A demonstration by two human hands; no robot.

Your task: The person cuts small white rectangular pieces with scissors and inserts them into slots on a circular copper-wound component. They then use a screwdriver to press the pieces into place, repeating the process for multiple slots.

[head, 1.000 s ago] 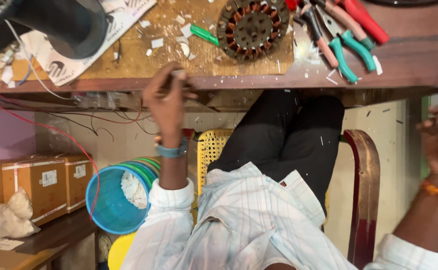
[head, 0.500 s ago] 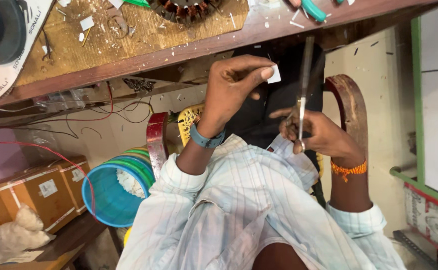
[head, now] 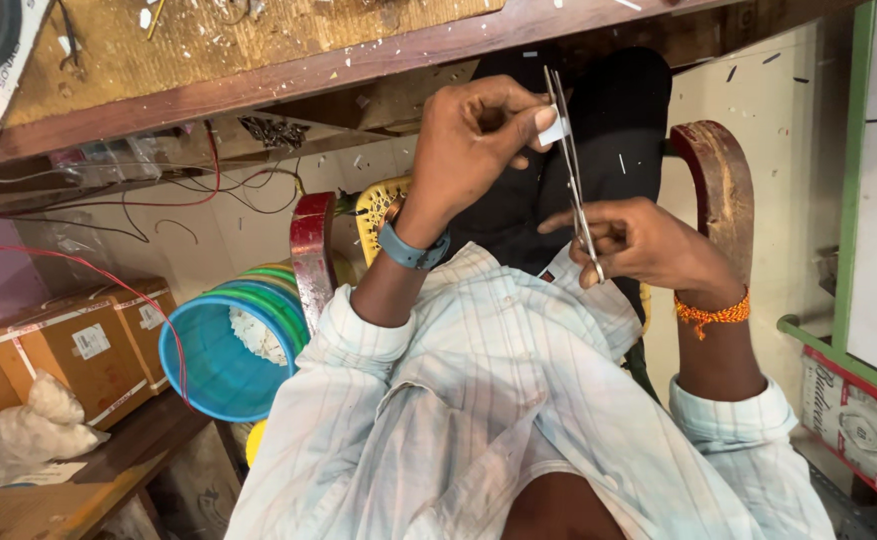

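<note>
Below the bench (head: 258, 85), the left hand (head: 478, 135) pinches a white paper strip (head: 552, 127) between scissors (head: 573, 180) gripped in the right hand (head: 648, 245); strip appears uncut.

we see a worn wooden workbench (head: 258, 60) with a dark edge above a pale cream wall (head: 758, 130). a stack of blue plastic tubs (head: 223, 350) sits beside brown cardboard boxes (head: 68, 345) on a wooden shelf (head: 98, 480).
</note>
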